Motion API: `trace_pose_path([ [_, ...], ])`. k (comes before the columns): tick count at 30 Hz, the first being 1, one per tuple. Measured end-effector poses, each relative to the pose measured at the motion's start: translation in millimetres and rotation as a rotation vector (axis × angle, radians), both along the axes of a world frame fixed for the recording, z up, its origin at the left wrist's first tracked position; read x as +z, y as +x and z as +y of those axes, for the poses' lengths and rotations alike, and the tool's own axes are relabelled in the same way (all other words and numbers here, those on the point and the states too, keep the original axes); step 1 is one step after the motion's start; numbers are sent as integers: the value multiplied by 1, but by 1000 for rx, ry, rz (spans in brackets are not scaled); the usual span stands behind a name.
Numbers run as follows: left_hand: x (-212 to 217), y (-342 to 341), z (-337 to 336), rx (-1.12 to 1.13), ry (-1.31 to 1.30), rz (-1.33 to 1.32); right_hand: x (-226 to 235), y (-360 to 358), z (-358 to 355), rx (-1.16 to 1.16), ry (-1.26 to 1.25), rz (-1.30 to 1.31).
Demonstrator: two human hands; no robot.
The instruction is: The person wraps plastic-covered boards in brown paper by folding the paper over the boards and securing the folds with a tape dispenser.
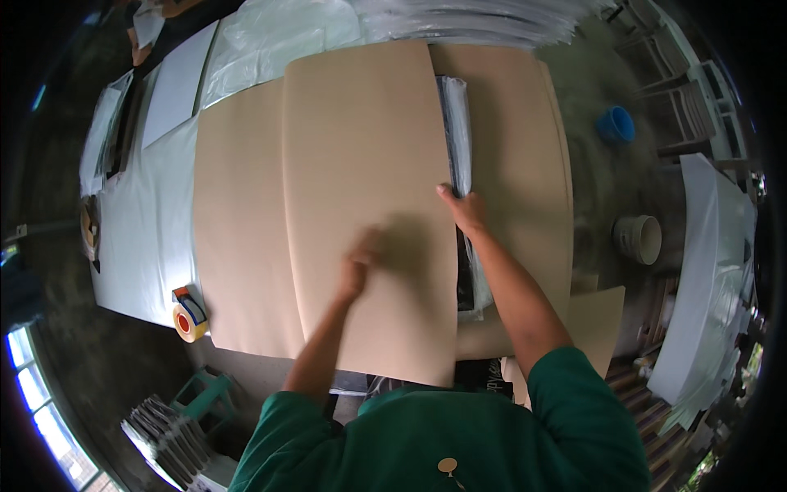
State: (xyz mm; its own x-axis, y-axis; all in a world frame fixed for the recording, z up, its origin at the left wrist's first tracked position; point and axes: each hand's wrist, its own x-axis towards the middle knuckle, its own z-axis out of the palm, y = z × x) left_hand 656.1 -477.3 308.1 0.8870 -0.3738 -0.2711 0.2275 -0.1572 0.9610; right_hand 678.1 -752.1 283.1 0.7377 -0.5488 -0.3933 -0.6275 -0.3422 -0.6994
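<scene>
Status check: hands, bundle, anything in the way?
Left hand blurred, over brown paper. Right hand at paper's right edge. Wrapped bundle partly covered by paper. Tape off to the left, not between hands.

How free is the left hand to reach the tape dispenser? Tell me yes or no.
Probably yes: the left hand is over the brown sheet, and nothing upright shows between it and the tape dispenser.

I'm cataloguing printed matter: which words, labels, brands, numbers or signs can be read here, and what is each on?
Dark item by the near edge of the brown paper: pale lettering, only partly showing; I won't copy it out.
Tape roll: any print is too small to read.
Green shirt: a tan balloon picture; no readable words.
Brown paper: no text visible.
</scene>
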Motion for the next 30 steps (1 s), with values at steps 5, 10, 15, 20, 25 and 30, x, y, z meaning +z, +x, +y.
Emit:
trace_pose_path([
  [5, -5, -21, 148, 498, 726, -16, 6, -1, 3, 16, 19, 20],
  [10, -16, 32, 126, 449, 754, -161, 0, -8, -4, 7, 36, -6],
  [15, -12, 246, 75, 373, 771, -243, 12, -4, 6, 51, -24, 21],
  [20, -29, 275, 89, 284, -55, -116, 15, -3, 5, 60, 58, 19],
  [25, -34, 142, 109, 386, -328, 149, 9, -7, -2, -39, 117, -32],
  [30, 4, 128, 99, 266, 28, 32, -10, -11, 10, -66, 103, -255],
])
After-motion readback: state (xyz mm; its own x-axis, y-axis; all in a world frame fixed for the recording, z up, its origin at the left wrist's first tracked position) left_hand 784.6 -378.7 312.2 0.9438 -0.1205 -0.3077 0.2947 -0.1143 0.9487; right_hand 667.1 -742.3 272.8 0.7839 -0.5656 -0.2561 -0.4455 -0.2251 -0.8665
